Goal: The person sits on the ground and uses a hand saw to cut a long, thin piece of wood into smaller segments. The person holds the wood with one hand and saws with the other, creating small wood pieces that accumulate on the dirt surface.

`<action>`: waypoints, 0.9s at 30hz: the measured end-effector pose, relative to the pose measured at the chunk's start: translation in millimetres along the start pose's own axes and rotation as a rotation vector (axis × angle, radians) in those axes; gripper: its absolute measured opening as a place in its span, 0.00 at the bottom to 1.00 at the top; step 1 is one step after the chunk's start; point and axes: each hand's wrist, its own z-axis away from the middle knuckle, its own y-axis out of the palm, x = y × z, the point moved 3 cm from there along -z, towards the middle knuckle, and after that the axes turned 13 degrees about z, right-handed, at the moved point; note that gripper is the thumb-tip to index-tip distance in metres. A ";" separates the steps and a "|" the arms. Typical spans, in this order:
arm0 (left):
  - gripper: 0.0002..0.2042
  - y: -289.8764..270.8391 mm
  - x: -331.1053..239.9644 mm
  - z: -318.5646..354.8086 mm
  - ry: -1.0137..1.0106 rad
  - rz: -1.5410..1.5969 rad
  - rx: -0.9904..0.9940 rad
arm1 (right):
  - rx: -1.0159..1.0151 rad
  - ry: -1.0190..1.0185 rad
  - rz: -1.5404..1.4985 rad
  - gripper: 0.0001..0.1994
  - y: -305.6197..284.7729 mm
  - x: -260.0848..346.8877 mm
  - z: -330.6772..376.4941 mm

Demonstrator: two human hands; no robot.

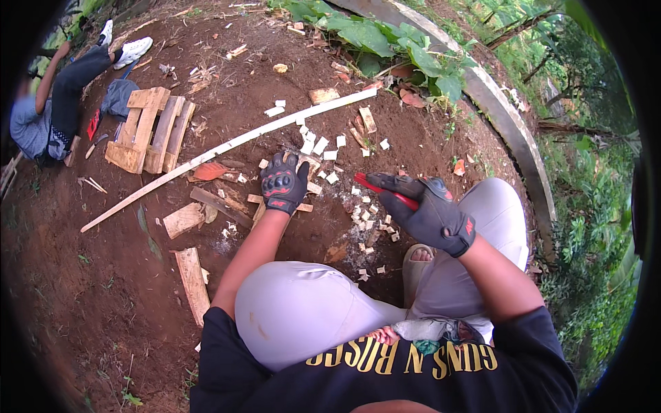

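Observation:
My left hand [283, 182], in a black glove with red marks, is lowered to the ground, its fingers bent over a short piece of wood [312, 166] that partly shows beside the fingertips. Under and beside that wrist lies a thin wooden stick [303, 207]. In the matching glove, my right hand [428, 210] is raised in front of my right knee, closed around a red-handled tool [367, 182]; the glove hides most of it, and its kind is unclear. Small cut wood blocks [319, 145] lie scattered between and beyond my hands.
A long pale wooden strip [227, 146] crosses the dirt beyond my left hand. Split wood pieces [193, 283] lie at left, near a wooden pallet-like frame [147, 131]. Another person [69, 89] sits at far left. A concrete kerb [506, 117] and leafy plants border the right.

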 end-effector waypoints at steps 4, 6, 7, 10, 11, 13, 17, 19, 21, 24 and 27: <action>0.23 -0.1 7.1 1.7 -0.016 -0.005 0.037 | 0.078 0.084 -0.025 0.20 -7.8 9.6 5.0; 0.22 -4.0 13.8 1.5 0.006 -0.013 -0.057 | 0.036 0.001 0.021 0.21 -38.7 14.5 33.0; 0.22 -4.8 11.8 -1.5 -0.010 -0.030 -0.030 | 0.086 0.093 -0.017 0.21 -49.9 17.3 43.1; 0.22 -0.6 8.0 -2.5 0.014 -0.006 -0.032 | 0.098 0.101 -0.011 0.21 -51.9 23.8 38.8; 0.23 0.3 6.1 -2.0 0.000 -0.022 0.005 | 0.074 0.089 -0.026 0.20 -46.9 22.6 27.0; 0.24 3.1 6.7 4.8 -0.018 -0.021 0.062 | 0.027 0.081 -0.048 0.20 -29.7 19.8 1.1; 0.25 4.2 13.6 -2.6 0.002 -0.043 -0.003 | 0.093 0.068 -0.026 0.21 -27.3 12.0 18.2; 0.25 -5.1 7.9 -2.0 -0.053 -0.022 0.039 | 0.101 0.085 -0.062 0.21 -46.9 12.0 42.3; 0.22 -3.0 12.3 -1.2 -0.019 -0.014 -0.016 | 0.074 0.096 -0.060 0.21 -48.1 10.3 55.3; 0.23 -3.0 10.9 -3.1 0.004 -0.007 -0.048 | 0.018 -0.036 0.088 0.20 -37.2 15.9 27.9; 0.24 3.0 0.7 -5.4 0.050 0.003 -0.065 | -0.128 -0.107 0.107 0.20 5.2 -4.7 10.7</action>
